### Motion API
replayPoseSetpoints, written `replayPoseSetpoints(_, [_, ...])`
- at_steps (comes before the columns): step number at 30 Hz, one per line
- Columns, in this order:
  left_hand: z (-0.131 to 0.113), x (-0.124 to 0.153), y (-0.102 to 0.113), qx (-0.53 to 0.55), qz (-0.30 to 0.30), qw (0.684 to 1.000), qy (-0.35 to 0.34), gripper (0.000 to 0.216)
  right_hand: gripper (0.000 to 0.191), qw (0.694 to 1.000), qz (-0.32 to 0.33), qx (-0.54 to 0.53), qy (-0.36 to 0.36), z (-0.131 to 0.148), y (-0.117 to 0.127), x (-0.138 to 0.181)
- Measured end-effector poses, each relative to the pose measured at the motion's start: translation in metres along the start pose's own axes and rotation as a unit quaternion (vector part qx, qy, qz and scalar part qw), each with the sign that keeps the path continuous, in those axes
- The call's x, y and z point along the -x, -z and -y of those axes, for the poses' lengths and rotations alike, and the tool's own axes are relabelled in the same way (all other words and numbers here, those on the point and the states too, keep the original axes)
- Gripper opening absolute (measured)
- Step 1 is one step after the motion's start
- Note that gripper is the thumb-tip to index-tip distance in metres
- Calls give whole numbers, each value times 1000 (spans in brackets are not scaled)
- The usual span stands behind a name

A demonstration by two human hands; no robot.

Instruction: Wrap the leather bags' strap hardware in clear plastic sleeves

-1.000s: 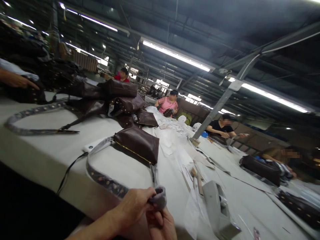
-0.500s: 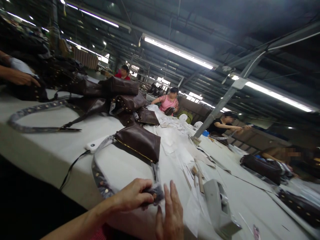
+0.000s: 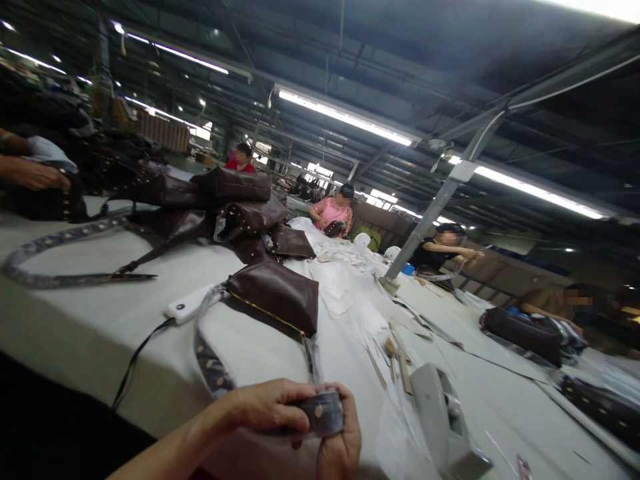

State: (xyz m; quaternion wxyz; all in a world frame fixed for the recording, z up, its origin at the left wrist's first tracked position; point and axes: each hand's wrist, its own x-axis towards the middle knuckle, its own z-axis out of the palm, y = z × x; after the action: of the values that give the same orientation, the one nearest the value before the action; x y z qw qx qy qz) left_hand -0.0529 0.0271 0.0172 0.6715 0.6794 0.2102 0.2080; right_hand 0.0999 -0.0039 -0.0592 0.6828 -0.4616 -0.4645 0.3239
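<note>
A dark brown leather handbag (image 3: 277, 293) with a gold zip lies on the table in front of me. Its studded strap (image 3: 324, 415) is covered in clear plastic film and loops toward me. My left hand (image 3: 273, 408) is closed round the strap, thumb on top. At the bend of the strap, the fingers of my right hand (image 3: 343, 433) curl round its far side and press the film against it. The undersides of both grips are hidden.
A grey tape dispenser (image 3: 447, 417) stands to the right, near a brush (image 3: 391, 348). A white power strip (image 3: 193, 303) lies left of the bag. More brown bags (image 3: 235, 183) are piled behind. A metal post (image 3: 425, 227) rises from the table. Several co-workers sit around it; one's hand (image 3: 35, 175) is at far left.
My right hand was flat and spread beside the strap; its fingers have now closed round it. My left hand keeps its hold, and the strap's bend has shifted slightly right and down.
</note>
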Motion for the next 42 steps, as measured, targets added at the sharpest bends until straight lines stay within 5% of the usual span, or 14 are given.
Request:
replayPoseSetpoints(2, [3, -4, 0, -41, -51, 997, -31, 22, 28, 993, -17, -85, -76, -2, -12, -1])
replayPoseSetpoints(4, [3, -7, -4, -97, -114, 988, -38, 18, 26, 993, -16, -90, -71, -5, -15, -9])
replayPoseSetpoints(7, [-4, -7, -13, -206, -202, 957, -12, 10, 31, 985, 52, 64, 150, -6, -1, -32])
replayPoseSetpoints(10, [-14, -5, -17, -278, -244, 929, -10, 8, 30, 860, 156, 265, 407, -1, 17, -56])
replayPoseSetpoints(12, [-19, -5, -12, -249, -227, 941, -17, 6, 25, 816, 147, 318, 460, 3, 22, -63])
replayPoseSetpoints(16, [-19, -15, 14, -72, -56, 996, -8, 14, 23, 897, 49, 253, 359, 5, 17, -58])
replayPoseSetpoints(20, [-15, -29, 37, 57, 90, 994, -6, 39, 30, 974, 65, 68, 207, 0, 2, -58])
replayPoseSetpoints(23, [-18, -29, 38, 25, 13, 998, -55, 28, 28, 985, 85, -15, 151, -6, -11, -67])
replayPoseSetpoints(25, [-24, -23, 31, -39, -76, 994, -64, 12, 32, 976, 81, 38, 200, -6, -15, -74])
replayPoseSetpoints(29, [-38, -10, 16, -218, -232, 947, -43, 6, 32, 870, 125, 263, 397, 8, -10, -88])
replayPoseSetpoints(31, [-41, -9, 17, -214, -239, 946, -45, 6, 26, 842, 157, 291, 425, 21, -5, -93])
replayPoseSetpoints(37, [-29, -27, 54, -9, -14, 999, -33, 28, 23, 970, 156, 72, 171, 43, -18, -85])
replayPoseSetpoints(40, [-23, -28, 58, -20, -24, 998, -57, 24, 22, 985, 138, -30, 98, 37, -28, -83])
replayPoseSetpoints(42, [-24, -24, 48, -63, -91, 992, -67, 22, 26, 977, 126, 49, 162, 34, -27, -87])
